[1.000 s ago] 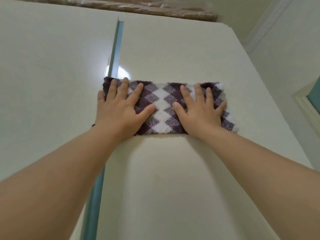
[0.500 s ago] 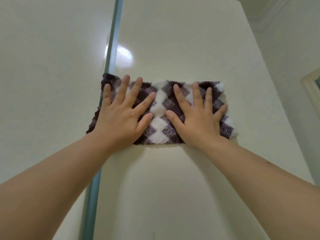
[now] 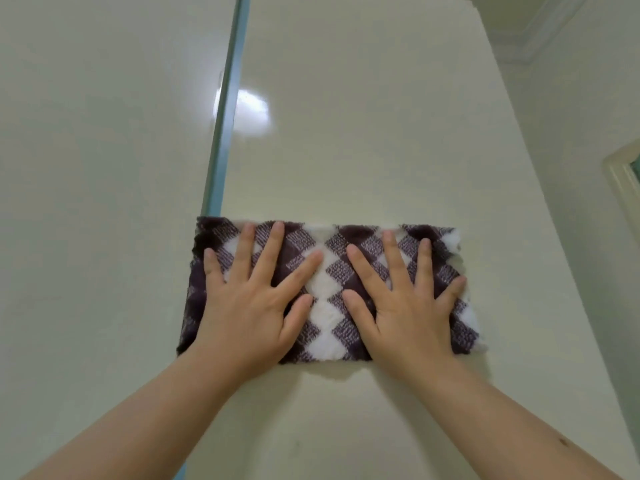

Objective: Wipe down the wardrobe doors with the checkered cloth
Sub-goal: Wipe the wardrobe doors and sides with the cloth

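A dark purple and white checkered cloth lies spread flat against the cream right wardrobe door. My left hand presses on the cloth's left half with fingers straight and spread. My right hand presses on its right half the same way. The cloth's left edge overlaps the teal strip between the doors and reaches onto the left wardrobe door.
A bright light reflection shines on the right door above the cloth. The door's right edge meets a pale wall, with a framed opening at the far right and ceiling moulding at the top right.
Both hands have slid the cloth down the door, away from the wardrobe's top edge, which is now out of view. The fingers stay flat on it.
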Demonstrator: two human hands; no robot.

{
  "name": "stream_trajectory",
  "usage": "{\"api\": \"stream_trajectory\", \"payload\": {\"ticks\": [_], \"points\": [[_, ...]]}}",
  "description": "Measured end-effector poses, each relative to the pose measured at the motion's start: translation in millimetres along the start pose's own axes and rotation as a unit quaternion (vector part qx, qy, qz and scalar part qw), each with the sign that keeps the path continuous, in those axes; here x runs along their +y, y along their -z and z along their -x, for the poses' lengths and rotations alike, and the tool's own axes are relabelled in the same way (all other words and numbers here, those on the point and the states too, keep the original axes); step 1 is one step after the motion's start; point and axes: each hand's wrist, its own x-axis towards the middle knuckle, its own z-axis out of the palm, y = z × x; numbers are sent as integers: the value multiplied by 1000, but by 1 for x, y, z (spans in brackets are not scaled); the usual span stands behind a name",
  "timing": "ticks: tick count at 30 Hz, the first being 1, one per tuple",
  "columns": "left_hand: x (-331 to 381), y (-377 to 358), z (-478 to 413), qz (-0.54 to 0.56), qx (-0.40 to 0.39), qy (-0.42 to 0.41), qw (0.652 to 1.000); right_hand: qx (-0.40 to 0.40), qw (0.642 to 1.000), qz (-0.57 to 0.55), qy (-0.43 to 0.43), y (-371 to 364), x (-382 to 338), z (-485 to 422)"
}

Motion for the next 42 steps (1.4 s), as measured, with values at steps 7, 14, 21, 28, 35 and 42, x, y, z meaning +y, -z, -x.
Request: {"api": "stream_trajectory", "payload": {"ticks": [7,14,21,28,35,42], "points": [[6,2,19,9,-19,7,1000,41,999,19,2,-3,1,18],[8,1,28,13,-29,7,999,27,1000,5,-1,-7,0,29],[15,-1,47,23,-30,11,999,22,1000,10,7,-9,2,46],[22,-2,67,28,-35,13,999,6,1000,10,5,-9,1,67],[33,1,102,28,-61,21,998,-25,1000,12,14,-10,-2,99],[41,3,119,41,-77,35,996,-46,999,7,7,-12,-4,124]]}}
